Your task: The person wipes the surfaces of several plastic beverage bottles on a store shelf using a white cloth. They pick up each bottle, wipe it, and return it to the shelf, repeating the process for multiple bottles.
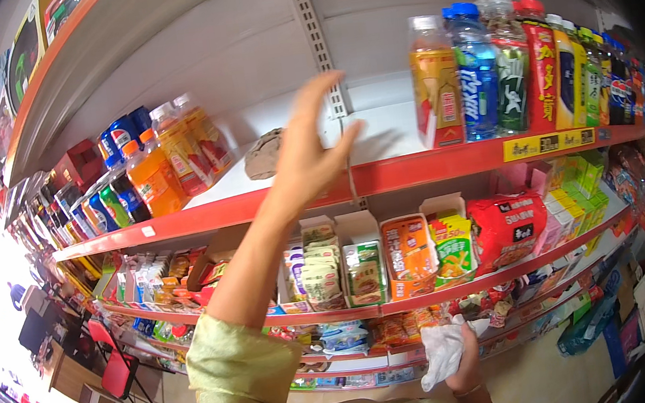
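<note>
My left hand is raised in front of the upper white shelf, fingers apart and nothing in them. Just behind it, partly covered by my wrist, lies a crumpled brown cloth. To the left of the cloth stand yellow-and-red drink bottles with white caps. A similar bottle stands at the start of the row on the right, beside a blue-capped bottle. Lower down, at the right of my body, my right hand grips a crumpled white cloth or tissue.
A red shelf edge runs across, bearing yellow price labels. Below it are boxed snack packets and a large red noodle pack. Orange soda bottles and cans stand left. A red folding chair and a desk are at lower left.
</note>
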Demonstrator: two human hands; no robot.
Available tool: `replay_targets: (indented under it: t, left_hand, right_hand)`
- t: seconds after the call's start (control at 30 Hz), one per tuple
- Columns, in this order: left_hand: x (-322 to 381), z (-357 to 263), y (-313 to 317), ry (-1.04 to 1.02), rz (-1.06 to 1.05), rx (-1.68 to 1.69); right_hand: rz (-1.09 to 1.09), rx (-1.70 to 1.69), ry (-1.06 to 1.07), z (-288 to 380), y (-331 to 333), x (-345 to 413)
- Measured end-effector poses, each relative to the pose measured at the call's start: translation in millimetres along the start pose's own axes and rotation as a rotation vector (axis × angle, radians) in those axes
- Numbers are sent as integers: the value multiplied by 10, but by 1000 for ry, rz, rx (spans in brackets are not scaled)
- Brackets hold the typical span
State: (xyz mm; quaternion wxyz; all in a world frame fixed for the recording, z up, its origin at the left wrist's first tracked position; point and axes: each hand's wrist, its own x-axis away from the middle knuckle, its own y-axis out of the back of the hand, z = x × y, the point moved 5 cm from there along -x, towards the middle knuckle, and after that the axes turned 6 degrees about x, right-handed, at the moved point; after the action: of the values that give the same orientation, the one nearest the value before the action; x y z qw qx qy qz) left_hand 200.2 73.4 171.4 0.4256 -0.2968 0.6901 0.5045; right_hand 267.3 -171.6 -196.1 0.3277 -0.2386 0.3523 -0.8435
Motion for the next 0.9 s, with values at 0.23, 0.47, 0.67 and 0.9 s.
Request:
replay_targets:
  t: [0.23,0.47,0.67,0.9]
  left_hand:
    - [474,787,1816,257,-405,-873]
    - [273,1309,2018,314,-341,-782]
    - [397,1345,2085,143,-362,-644]
    - [481,1575,2032,458,-240,-162]
  right_hand:
    - [156,39,-110,-393,-348,-241]
    - [273,-69,-237,-725,-703,-261]
    - [306,-220,-243,-883,-708,-237]
    - [267,102,30,-957,-655,-292]
